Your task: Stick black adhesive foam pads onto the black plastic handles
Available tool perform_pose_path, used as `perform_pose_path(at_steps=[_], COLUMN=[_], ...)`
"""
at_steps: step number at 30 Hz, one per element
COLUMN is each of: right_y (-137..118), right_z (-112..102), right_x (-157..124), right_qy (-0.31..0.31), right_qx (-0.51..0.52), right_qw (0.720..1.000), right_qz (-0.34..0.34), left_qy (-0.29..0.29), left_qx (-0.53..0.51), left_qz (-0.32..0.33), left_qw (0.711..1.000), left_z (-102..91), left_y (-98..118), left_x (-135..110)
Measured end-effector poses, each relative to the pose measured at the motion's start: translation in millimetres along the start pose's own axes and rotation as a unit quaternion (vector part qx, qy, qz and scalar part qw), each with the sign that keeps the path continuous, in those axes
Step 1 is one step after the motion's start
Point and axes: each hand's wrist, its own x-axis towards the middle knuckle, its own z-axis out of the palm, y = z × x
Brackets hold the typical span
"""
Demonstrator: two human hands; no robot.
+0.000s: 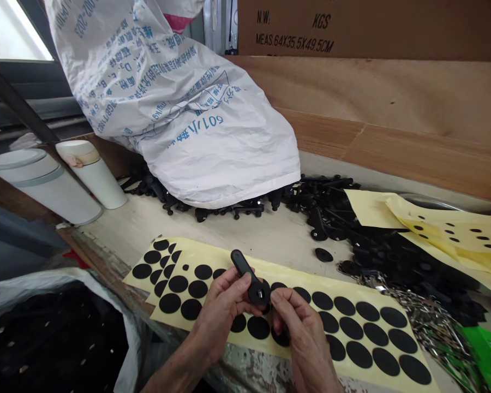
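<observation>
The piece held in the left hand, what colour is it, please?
The piece is mostly black, seen best in the head view.

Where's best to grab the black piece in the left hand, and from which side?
I'd likely pinch the black piece across the free tip of its narrow handle, coming from the far side. That tip juts forward, clear of the fingers, while the left hand holds the piece near its round end and the right hand is close beside it.
</observation>
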Motion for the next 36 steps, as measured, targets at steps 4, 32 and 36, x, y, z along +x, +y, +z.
perform_pose_path(at_steps=[4, 32, 36], right_y=[2.4, 6.2, 7.4], right_z=[-0.6, -1.3, -2.0], right_x=[0.6, 2.7, 3.2], right_qy=[0.002, 0.002, 0.002], right_qx=[0.019, 0.0, -0.002], right_qw=[1.0, 1.0, 1.0], right_qz=[0.002, 0.007, 0.004], left_qy=[0.012, 0.012, 0.011], left_qx=[0.003, 0.0, -0.002], left_qz=[-0.001, 0.004, 0.004], left_qw=[1.0, 1.0, 1.0], left_z=[0.5, 2.1, 2.0], left_y=[-0.5, 0.7, 0.8], left_x=[0.5, 0.4, 1.2])
